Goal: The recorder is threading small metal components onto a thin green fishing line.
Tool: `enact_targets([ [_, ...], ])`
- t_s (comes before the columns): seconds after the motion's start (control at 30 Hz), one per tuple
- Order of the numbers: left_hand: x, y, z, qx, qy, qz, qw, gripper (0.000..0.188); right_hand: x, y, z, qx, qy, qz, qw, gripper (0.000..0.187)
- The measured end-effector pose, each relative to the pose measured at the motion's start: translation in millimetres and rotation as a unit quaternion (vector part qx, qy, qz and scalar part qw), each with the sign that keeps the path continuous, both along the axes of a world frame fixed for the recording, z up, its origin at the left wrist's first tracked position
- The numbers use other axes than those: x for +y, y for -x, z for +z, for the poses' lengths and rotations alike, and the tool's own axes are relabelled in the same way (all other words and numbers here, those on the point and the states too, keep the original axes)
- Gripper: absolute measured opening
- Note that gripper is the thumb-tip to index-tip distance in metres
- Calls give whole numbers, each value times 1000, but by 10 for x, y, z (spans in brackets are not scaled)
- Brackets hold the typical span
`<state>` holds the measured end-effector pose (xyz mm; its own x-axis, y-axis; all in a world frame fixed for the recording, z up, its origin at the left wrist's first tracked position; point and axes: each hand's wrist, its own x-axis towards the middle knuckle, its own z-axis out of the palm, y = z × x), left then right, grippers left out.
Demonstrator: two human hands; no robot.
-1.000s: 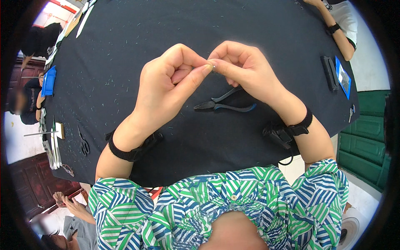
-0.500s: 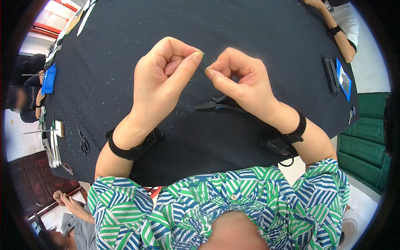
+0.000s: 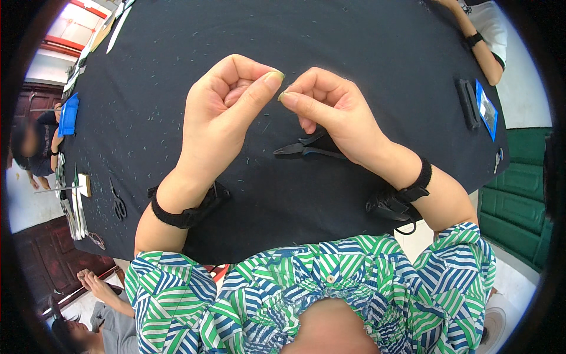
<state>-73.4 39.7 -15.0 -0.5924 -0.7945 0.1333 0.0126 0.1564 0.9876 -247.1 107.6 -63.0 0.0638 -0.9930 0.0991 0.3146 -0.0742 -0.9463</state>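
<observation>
Above the table's black cloth (image 3: 277,206), my left hand (image 3: 219,109) is pinched, thumb against forefinger, with a tiny greenish bit at the tips. Just to its right, my right hand (image 3: 339,115) makes a similar pinch, its other fingers loosely curled. A hint of green shows at that pinch too. What either hand holds is too small to name. The two pairs of fingertips are close but apart. Pliers (image 3: 290,150) with dark jaws and blue-and-black handles lie on the cloth below my right hand, which partly covers them.
Fine greenish clippings are scattered over the cloth. Black scissors (image 3: 119,203) lie at the left, near a blue tray (image 3: 69,115) at the edge. On the right are a long black case (image 3: 467,105), a blue-bordered packet (image 3: 487,111) and a small key-like metal piece (image 3: 498,159). Other people sit around.
Both hands have shifted slightly left, my right hand more, so the fingertips are a little closer. The lower fingers of my right hand have loosened downward.
</observation>
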Motion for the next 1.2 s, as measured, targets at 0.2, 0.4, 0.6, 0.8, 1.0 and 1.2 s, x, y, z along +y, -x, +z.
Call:
enact_targets([
  [0.2,-44,-5,-25,-16,28,28,999,14,68,-6,89,191,114,-81,971,13],
  [0.4,-60,23,-58,-22,84,45,995,12,62,56,169,315,177,-182,915,10],
  [0.6,-20,50,-44,-28,83,40,995,11,59,76,186,362,186,-189,894,9],
  [0.8,20,65,-16,-53,117,12,992,10,-23,158,226,460,363,-220,780,10],
  [1.0,41,50,-11,-96,175,-36,979,7,-28,278,288,467,364,-213,777,12],
  [1.2,41,55,-12,-80,187,2,979,6,-41,273,210,191,18,-14,981,16],
])
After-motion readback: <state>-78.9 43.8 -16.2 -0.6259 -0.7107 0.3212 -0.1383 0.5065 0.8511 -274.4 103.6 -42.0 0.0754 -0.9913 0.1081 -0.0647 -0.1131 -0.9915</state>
